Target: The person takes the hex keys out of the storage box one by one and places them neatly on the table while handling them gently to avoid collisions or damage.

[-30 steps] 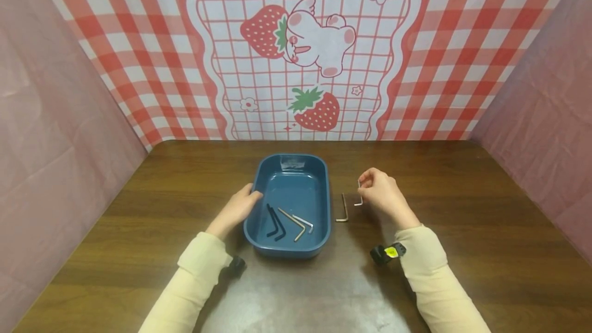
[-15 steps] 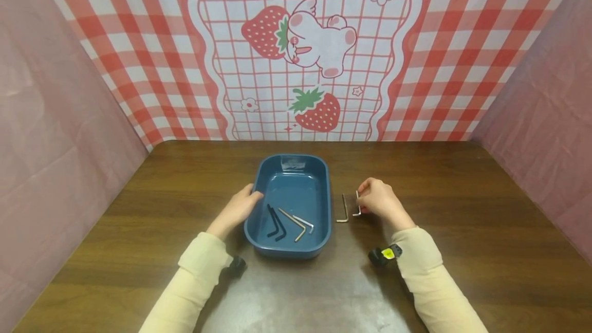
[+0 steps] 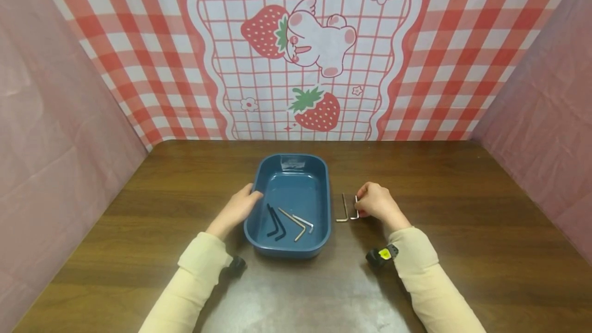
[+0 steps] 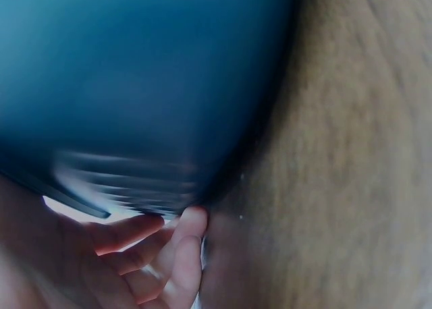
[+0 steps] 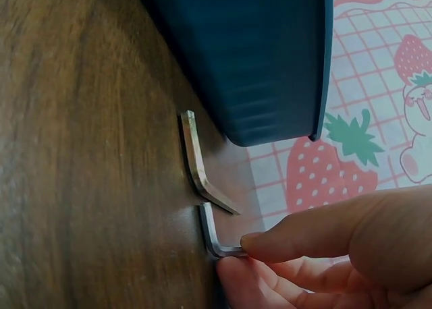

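My left hand (image 3: pixel 237 205) holds the left rim of a blue tray (image 3: pixel 329 189), thumb over the edge and fingers against the outer wall. In the left wrist view those fingers (image 4: pixel 192 221) touch the ribbed side of the tray near the table. My right hand (image 3: pixel 378 202) pinches a silver hex key (image 5: pixel 210 231) between thumb and fingers, its short arm at the tabletop. Beside it, between tray and hand, lies a bronze-coloured hex key (image 3: pixel 345 208). Inside the tray are two black hex keys (image 3: pixel 280 226), a gold-toned hex key (image 3: pixel 293 220) and a silver hex key (image 3: pixel 302 221).
The brown wooden table (image 3: pixel 296 292) carries all of this. A red-and-white checked cloth with strawberries (image 3: pixel 316 112) hangs at the back. Pink curtains (image 3: pixel 546 66) flank the table on both sides.
My right hand has lowered the silver hex key towards me and slightly left, nearer to the bronze-coloured one. The left hand and the tray stay where they were.
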`<state>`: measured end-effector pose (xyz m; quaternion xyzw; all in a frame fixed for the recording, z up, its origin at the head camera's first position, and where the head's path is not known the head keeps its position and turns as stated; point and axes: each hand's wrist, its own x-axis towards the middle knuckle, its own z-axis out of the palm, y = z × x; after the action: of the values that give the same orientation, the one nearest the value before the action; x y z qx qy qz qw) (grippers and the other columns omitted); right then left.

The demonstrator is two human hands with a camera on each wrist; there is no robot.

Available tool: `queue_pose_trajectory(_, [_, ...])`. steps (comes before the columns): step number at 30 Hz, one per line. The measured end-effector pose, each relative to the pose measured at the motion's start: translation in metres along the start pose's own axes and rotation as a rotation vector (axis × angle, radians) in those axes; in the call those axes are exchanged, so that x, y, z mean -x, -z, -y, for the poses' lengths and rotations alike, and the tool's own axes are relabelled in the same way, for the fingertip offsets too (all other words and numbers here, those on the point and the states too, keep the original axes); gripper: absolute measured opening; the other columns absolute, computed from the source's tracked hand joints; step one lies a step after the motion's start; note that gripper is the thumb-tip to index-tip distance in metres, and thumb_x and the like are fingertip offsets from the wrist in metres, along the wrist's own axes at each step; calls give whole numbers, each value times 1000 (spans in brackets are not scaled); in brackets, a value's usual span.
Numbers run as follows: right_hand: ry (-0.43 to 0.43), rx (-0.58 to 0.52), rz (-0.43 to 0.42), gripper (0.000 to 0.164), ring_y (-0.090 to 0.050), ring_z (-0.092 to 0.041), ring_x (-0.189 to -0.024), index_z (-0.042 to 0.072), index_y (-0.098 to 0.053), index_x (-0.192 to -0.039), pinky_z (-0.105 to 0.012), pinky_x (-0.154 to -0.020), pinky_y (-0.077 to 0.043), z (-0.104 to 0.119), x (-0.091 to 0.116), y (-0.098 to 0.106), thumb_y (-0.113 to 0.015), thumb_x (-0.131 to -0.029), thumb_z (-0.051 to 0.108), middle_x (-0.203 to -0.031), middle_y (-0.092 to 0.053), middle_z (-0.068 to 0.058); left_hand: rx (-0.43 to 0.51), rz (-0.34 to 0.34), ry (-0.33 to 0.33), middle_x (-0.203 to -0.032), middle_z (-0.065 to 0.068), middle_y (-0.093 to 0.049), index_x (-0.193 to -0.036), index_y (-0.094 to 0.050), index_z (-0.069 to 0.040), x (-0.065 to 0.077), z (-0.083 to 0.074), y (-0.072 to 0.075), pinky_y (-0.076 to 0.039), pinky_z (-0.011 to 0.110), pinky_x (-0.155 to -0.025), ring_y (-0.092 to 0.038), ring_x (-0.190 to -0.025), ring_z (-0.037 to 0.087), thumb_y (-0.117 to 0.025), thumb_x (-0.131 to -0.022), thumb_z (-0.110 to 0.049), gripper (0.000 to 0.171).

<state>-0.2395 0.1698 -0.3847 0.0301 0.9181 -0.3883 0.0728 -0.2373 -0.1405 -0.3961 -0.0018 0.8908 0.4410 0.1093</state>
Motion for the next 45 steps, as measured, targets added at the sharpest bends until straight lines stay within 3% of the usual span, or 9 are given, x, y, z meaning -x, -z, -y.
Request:
queue_pose_trajectory(16, [20,127,-30,16,-62,-11,-49,-1,-56,-83,-25,-54,-51,-2,-2,-2,-61,-69,5,-74,-62,-14,4,-6,9,-137,20,-42,-135,-36,-3,-1,0,0,-32,52,-102,-41,-125,37,-35,-92,-31,51])
queue_pose_trajectory(25, [40,235,-57,16,-59,-12,-50,2,-57,-83,-35,-64,-48,-1,-2,-4,-60,-69,10,-62,-61,-6,13,1,24,-139,19,-40,-137,-35,-4,0,1,0,-31,52,-102,-39,-126,36,-35,-92,-31,53])
queue_pose_trajectory(45, [58,267,-70,16,-58,-15,-54,3,-59,-83,-36,-64,-47,1,1,-3,-59,-69,11,-58,-60,-4,9,-3,7,-139,20,-39,-137,-34,-3,0,0,1,-30,52,-103,-39,-126,37,-35,-92,-31,53])
